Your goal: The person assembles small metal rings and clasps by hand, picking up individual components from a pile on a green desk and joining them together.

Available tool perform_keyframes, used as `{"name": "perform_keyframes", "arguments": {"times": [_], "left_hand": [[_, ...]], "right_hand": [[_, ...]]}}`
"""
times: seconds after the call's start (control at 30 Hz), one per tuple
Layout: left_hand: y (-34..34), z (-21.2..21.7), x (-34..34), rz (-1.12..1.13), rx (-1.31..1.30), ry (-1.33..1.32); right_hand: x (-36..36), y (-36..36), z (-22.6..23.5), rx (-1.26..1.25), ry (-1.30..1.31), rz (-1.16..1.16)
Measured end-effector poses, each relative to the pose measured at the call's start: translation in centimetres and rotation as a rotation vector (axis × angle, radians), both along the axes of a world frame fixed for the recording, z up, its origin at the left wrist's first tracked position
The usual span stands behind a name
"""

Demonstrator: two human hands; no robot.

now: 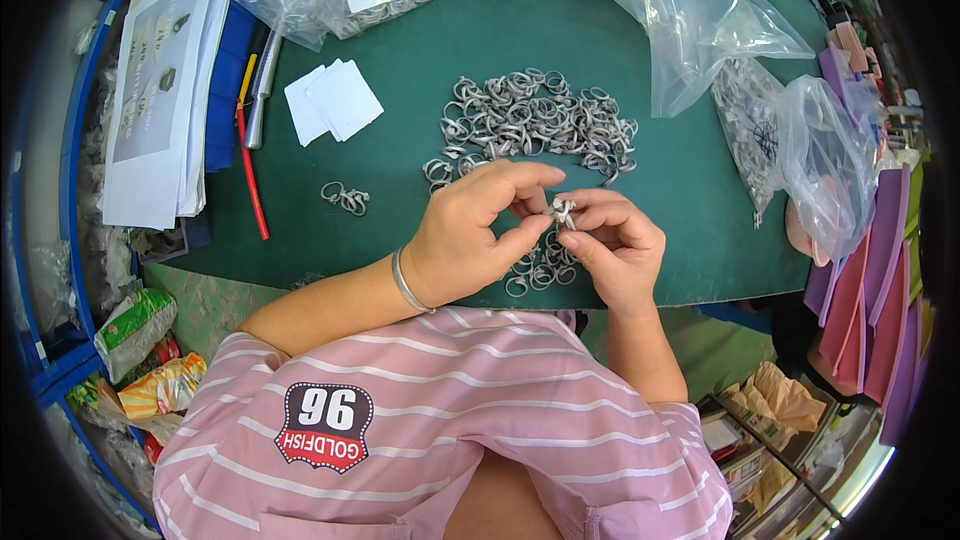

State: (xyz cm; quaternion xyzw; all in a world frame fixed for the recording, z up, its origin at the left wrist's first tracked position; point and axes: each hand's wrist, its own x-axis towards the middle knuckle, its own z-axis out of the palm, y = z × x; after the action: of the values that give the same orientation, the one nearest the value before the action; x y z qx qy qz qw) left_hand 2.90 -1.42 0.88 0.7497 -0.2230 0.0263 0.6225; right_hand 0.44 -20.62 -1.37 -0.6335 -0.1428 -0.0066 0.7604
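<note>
Slips of white paper (333, 102) lie toward the left edge of the desk (410, 70), loose rings (346, 199) nearer. The left hand (465, 228), index finger and thumb parted, is at a gray piece (564, 212) by the near edge; whether it grips, I cannot tell. The right hand (622, 248) pinches that piece. A clear bag (825, 165) lies at the right edge.
</note>
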Motion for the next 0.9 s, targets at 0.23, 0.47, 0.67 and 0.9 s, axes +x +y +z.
{"name": "perform_keyframes", "arguments": {"times": [0.23,0.47,0.67,0.9], "left_hand": [[0.2,-0.3,-0.1,0.061,0.11,-0.275],[-0.1,-0.8,0.0,0.067,0.042,-0.476],[0.0,-0.5,-0.4,0.067,-0.033,-0.244],[0.7,-0.7,-0.3,-0.068,0.024,-0.108]], "right_hand": [[-0.2,0.4,-0.1,0.122,0.104,-0.072],[-0.2,0.3,0.0,0.172,0.131,-0.065],[-0.2,0.2,0.0,0.308,0.205,-0.012],[-1.0,-1.0,0.2,0.087,0.221,0.059]]}}
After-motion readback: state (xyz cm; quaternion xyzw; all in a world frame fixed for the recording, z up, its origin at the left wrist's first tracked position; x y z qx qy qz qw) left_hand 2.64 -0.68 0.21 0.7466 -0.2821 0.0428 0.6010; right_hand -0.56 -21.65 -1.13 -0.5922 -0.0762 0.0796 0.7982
